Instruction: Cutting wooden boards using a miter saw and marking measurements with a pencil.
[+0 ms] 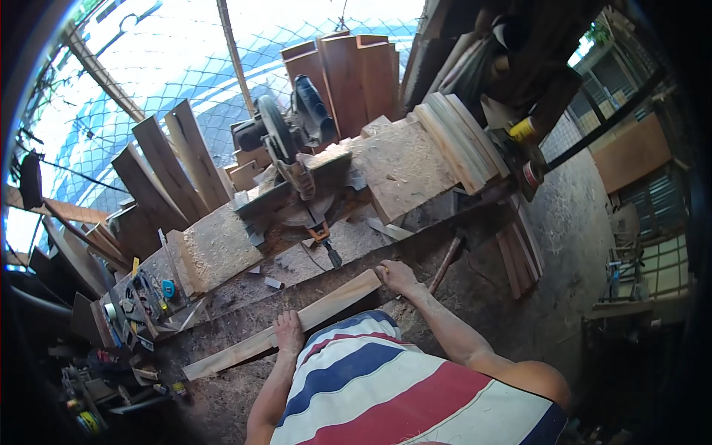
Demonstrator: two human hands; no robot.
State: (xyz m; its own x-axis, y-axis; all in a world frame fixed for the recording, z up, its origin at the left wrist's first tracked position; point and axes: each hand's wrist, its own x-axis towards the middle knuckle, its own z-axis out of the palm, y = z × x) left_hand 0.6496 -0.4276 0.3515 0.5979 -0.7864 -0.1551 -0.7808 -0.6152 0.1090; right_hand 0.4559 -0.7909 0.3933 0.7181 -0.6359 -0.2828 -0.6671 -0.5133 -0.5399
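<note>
A long, pale wooden board [330, 305] lies slantwise in front of my body, its right end higher in view than its left. My left hand [289, 331] grips it near the middle, with the fingers curled over its far edge. At the right end, my right hand [398, 278] is closed on the board's corner; the fingertips are partly hidden. Beyond the board stands a miter saw [285, 144] on the workbench, its round blade guard raised above the sawdust-covered base and an orange-and-black clamp [320, 235] at its front.
Stacked planks [456, 141] lie on the bench's right end. Reddish-brown boards [343, 81] lean behind the saw, beside a wire fence. A blue tape measure [169, 288] and other tools sit on the bench's left end. Sawdust covers the bench top [219, 241].
</note>
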